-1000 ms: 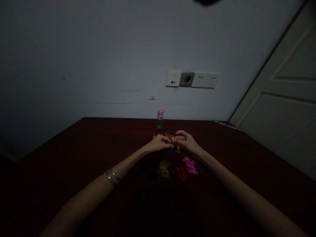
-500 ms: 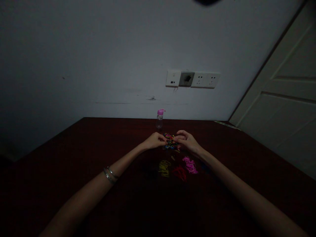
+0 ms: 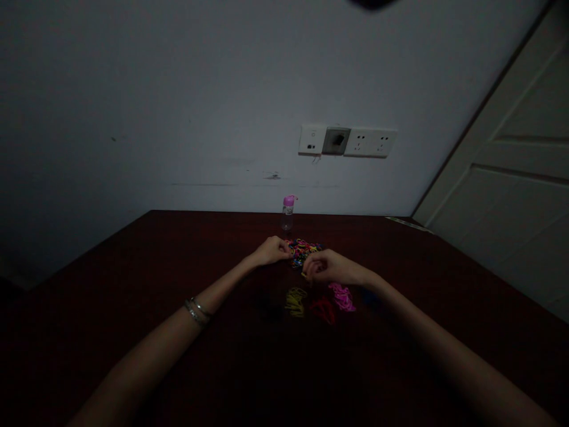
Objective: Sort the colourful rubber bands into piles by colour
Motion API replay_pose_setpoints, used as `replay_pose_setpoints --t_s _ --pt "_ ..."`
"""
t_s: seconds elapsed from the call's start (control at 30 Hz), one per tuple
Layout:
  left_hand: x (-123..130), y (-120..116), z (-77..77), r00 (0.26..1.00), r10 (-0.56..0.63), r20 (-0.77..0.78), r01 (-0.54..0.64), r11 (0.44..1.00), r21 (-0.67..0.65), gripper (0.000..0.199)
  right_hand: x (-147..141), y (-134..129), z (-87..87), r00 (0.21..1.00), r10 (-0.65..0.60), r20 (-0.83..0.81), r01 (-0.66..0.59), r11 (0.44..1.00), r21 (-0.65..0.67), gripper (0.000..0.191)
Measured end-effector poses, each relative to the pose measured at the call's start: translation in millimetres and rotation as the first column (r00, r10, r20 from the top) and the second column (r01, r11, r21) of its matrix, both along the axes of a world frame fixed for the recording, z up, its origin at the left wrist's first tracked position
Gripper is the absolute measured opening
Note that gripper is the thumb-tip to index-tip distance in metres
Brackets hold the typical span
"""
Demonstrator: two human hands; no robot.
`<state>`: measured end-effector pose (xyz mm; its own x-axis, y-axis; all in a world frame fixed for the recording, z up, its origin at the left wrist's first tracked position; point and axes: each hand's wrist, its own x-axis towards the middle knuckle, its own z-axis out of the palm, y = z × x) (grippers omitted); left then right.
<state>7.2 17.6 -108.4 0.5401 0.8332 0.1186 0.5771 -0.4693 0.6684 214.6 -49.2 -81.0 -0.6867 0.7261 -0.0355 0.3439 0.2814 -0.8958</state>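
Note:
A mixed heap of colourful rubber bands (image 3: 301,249) lies on the dark table. At its left edge is my left hand (image 3: 272,251), fingers closed together; whether anything is pinched in them is too small to see. My right hand (image 3: 331,267) is just in front of the heap's right side, fingers curled, with a yellow rubber band (image 3: 304,275) at the fingertips. Nearer to me lie separate bunches: yellow rubber bands (image 3: 296,302), red rubber bands (image 3: 323,309) and pink rubber bands (image 3: 342,297). A dim dark-blue bunch (image 3: 370,298) sits right of the pink one.
Behind the heap stands a clear bottle with a pink lid (image 3: 288,213). The dark reddish table (image 3: 213,237) meets a pale wall with a row of sockets (image 3: 347,142). A panelled door (image 3: 511,166) is on the right. The light is dim.
My right hand has drawn back from the heap toward me, and a yellow rubber band shows at its fingertips. My left hand has shifted slightly left, uncovering more of the heap.

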Motion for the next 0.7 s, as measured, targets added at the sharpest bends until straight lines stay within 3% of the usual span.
replay_pose_setpoints --t_s 0.13,0.27,0.37,0.5,0.7 --pt "-4.8 3.9 0.5 0.999 0.011 0.034 -0.011 1.000 -0.014 0.021 -6.2 -6.6 -2.8 0.985 0.111 0.129 -0.119 0.991 0.059 0.018" --pt "-9.7 10.4 -1.8 0.998 0.026 0.050 -0.024 0.999 -0.028 0.024 4.8 -0.8 -0.4 0.965 0.022 0.261 -0.085 0.969 0.233 0.015" --pt "-12.0 12.2 -1.5 0.998 0.007 0.064 -0.003 0.998 -0.060 0.022 11.6 4.1 -0.4 0.935 0.001 0.355 -0.131 0.930 0.344 0.018" --pt "-14.3 10.1 4.3 0.995 -0.033 0.092 0.042 0.994 -0.099 0.018 10.0 4.8 -7.4 0.905 0.015 0.425 -0.198 0.899 0.390 0.014" --pt "-27.6 16.5 9.0 0.996 -0.052 0.074 0.065 0.980 -0.190 0.018 9.2 4.8 -16.8 0.894 -0.050 0.445 -0.173 0.878 0.447 0.012"
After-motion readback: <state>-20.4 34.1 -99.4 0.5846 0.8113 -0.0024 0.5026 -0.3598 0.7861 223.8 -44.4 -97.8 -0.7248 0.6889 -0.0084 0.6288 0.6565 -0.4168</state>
